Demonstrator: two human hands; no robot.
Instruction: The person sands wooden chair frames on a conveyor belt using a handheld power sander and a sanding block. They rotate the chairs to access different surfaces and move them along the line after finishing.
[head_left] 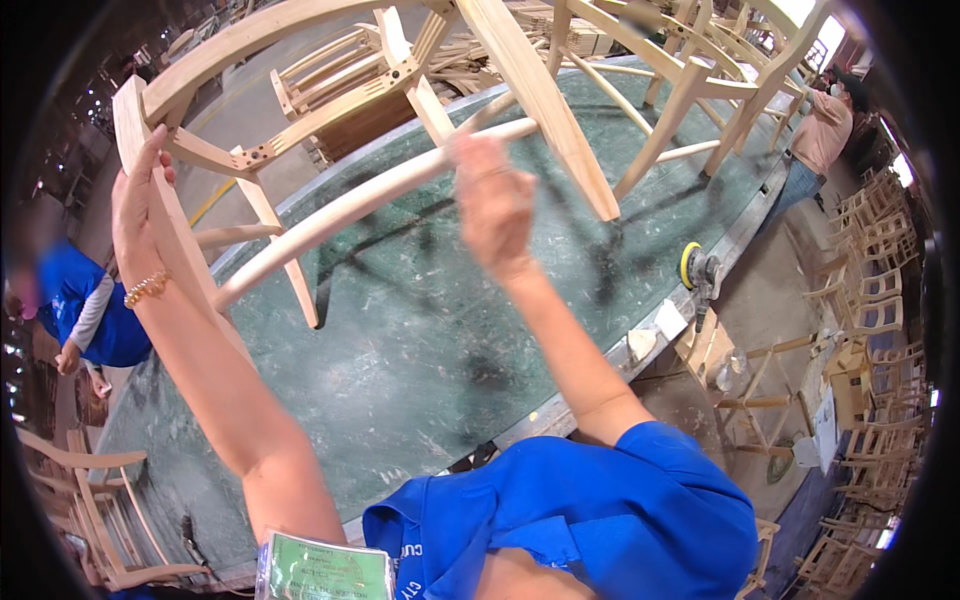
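Observation:
A bare wooden chair frame [535,110] stands tilted on the green tabletop [400,370], its legs and rails spread across the upper left. My left hand [138,205] wraps round the chair's left leg, thumb up along the wood and fingertips showing past its edge. At the long round rung [350,200] between the legs is my right hand [492,200], near the rung's right end. Motion smears its fingers, so their grip and anything held in them cannot be made out.
More chair frames [690,90] stand on the table's far right. A sander with a yellow pad [695,268] lies at the right edge, near a white block [670,318]. One person in blue [85,305] is at the left, another [825,130] at the far right. Chairs [880,290] crowd the floor.

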